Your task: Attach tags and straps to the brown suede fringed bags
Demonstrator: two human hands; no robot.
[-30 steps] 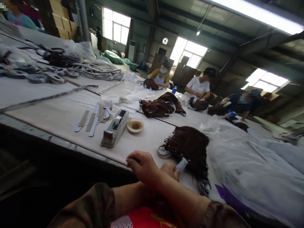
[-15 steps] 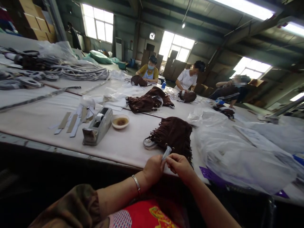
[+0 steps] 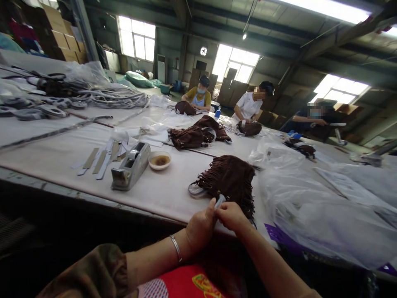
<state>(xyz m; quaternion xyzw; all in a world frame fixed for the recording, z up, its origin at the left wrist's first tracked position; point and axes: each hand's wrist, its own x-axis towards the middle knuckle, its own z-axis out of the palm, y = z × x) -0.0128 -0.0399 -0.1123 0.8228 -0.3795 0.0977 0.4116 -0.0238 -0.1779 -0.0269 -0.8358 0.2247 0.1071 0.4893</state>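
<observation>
A dark brown fringed bag (image 3: 232, 178) lies at the table's near edge, just beyond my hands. Between my fingers is a small pale grey wrapped strip (image 3: 220, 200), its upper end sticking up against the bag. My left hand (image 3: 201, 225), with a silver bangle at the wrist, is closed around its lower part. The fingers of my right hand (image 3: 231, 215) pinch the same strip from the right. A wrapped strap loop (image 3: 196, 190) extends from the bag's left side. What lies inside my grip is hidden.
To the left stand a tape dispenser (image 3: 132, 167), a small bowl of brown stuff (image 3: 159, 160) and card strips (image 3: 98, 160). Clear plastic sheeting (image 3: 310, 207) covers the right side. More brown bags (image 3: 192, 136) lie farther back, where several people sit working.
My hands have drawn closer together on the grey strip, and less of it shows above my fingers. At the far right, a person's arm has lifted from the table. The camera view has shifted slightly.
</observation>
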